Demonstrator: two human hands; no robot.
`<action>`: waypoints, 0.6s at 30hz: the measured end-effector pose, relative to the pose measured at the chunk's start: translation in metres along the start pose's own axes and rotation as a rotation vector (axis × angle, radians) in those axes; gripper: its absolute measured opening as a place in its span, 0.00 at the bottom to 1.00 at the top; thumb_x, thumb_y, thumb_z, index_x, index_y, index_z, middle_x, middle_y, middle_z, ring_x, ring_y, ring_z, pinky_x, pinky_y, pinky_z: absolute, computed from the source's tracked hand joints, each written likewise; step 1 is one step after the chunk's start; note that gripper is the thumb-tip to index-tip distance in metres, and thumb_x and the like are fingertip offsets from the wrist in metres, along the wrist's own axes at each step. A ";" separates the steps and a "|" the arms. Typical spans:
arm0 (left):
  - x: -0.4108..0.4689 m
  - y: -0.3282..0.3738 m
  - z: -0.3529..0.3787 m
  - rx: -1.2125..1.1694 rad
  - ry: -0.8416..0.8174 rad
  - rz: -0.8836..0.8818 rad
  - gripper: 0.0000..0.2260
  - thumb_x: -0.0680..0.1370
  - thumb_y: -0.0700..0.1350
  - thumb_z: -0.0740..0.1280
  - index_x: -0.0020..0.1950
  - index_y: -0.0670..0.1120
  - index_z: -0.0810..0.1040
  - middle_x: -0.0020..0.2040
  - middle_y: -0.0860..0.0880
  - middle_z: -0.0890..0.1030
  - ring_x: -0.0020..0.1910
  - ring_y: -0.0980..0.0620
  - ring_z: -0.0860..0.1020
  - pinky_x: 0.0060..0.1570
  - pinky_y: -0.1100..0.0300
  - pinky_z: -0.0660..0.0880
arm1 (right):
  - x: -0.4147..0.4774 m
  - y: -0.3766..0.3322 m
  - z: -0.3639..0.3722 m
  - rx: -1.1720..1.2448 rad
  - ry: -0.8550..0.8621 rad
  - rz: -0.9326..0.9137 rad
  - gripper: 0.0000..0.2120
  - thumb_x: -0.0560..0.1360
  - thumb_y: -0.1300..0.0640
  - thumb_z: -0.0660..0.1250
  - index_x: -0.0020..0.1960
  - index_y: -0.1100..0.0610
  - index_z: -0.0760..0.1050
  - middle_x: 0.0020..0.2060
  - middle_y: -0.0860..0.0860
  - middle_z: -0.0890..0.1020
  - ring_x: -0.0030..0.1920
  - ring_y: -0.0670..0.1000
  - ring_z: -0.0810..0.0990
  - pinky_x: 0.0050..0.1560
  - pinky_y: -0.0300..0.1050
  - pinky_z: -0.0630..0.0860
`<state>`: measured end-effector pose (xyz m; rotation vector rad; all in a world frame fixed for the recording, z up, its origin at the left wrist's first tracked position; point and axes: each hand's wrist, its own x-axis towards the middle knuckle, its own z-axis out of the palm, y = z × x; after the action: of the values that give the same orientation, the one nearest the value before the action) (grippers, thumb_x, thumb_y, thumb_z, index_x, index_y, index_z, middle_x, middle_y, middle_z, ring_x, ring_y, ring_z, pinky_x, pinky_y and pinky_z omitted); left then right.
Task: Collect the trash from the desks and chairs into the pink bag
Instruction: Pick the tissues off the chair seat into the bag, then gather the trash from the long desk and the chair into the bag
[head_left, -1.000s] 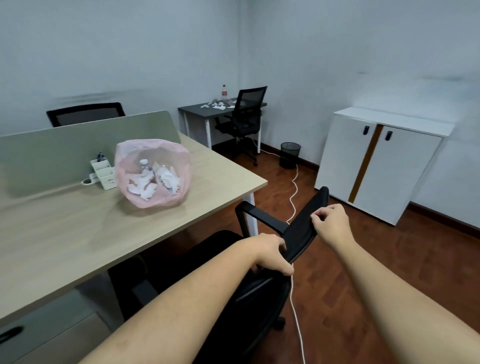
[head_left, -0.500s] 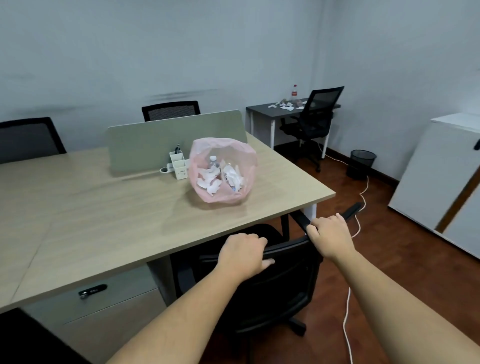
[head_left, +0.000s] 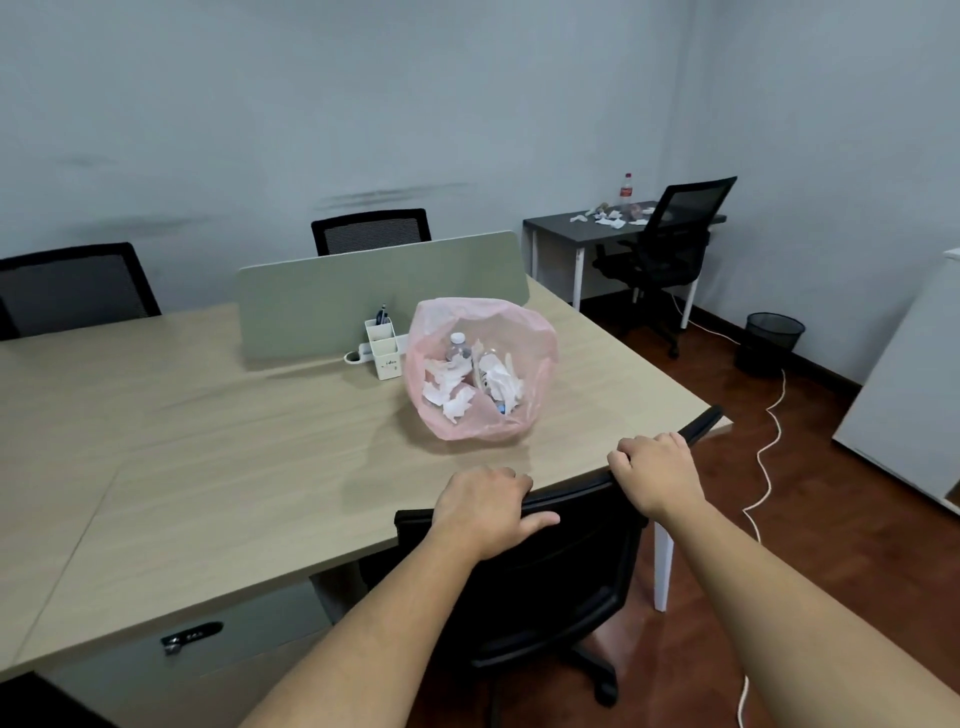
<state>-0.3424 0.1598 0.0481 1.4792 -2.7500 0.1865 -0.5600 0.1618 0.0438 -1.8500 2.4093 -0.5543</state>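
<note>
My left hand (head_left: 483, 506) and my right hand (head_left: 655, 475) both rest on the top edge of the black office chair (head_left: 550, 571) in front of me, which is pushed up against the near edge of the wooden counter (head_left: 218, 467). The fingers of my left hand curl over the backrest rim with the thumb lying along its near side, closed on the chair. The fingers of my right hand wrap over the rim further right, knuckles up, also clamped on the chair.

The pink bag (head_left: 480, 369) stands open on the counter beyond my hands, near the right end and apart from them. Inside it lie crumpled white papers (head_left: 449, 387) and two clear plastic bottles (head_left: 460, 351). Just left of the bag is a white pen holder (head_left: 383, 348), set against the grey-green divider screen (head_left: 379, 291).

Two more black mesh chairs (head_left: 371, 231) stand behind the counter by the wall. In the far right corner a dark desk (head_left: 566, 234) carries more scattered white paper scraps (head_left: 608, 219) and a bottle with a red label (head_left: 627, 191), with another black chair (head_left: 670, 244) drawn up to it. A black mesh wastebasket (head_left: 769, 343) sits on the floor by the wall, and a white cable (head_left: 769, 447) snakes across the dark wooden floor
</note>
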 end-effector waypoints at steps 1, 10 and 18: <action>0.002 -0.004 0.000 -0.009 -0.001 0.000 0.28 0.76 0.69 0.53 0.55 0.48 0.75 0.50 0.49 0.79 0.51 0.45 0.77 0.43 0.53 0.70 | 0.003 -0.002 0.002 -0.018 0.005 -0.010 0.15 0.76 0.54 0.52 0.31 0.54 0.64 0.34 0.52 0.72 0.42 0.55 0.68 0.60 0.48 0.63; 0.022 -0.033 0.003 -0.041 0.037 -0.019 0.26 0.75 0.70 0.54 0.52 0.50 0.77 0.48 0.52 0.80 0.50 0.47 0.78 0.42 0.55 0.68 | 0.026 -0.016 0.014 -0.093 0.004 -0.072 0.19 0.73 0.51 0.45 0.40 0.55 0.73 0.40 0.53 0.76 0.43 0.54 0.65 0.65 0.49 0.62; 0.031 -0.043 0.001 -0.635 0.021 -0.291 0.20 0.73 0.68 0.58 0.45 0.55 0.78 0.40 0.56 0.80 0.44 0.53 0.78 0.45 0.57 0.74 | 0.029 -0.018 0.005 -0.155 -0.083 -0.107 0.18 0.77 0.52 0.49 0.49 0.55 0.77 0.51 0.55 0.79 0.54 0.58 0.72 0.65 0.49 0.62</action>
<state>-0.3237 0.1109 0.0532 1.6100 -2.2068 -0.6061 -0.5504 0.1297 0.0494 -2.0278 2.3724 -0.2974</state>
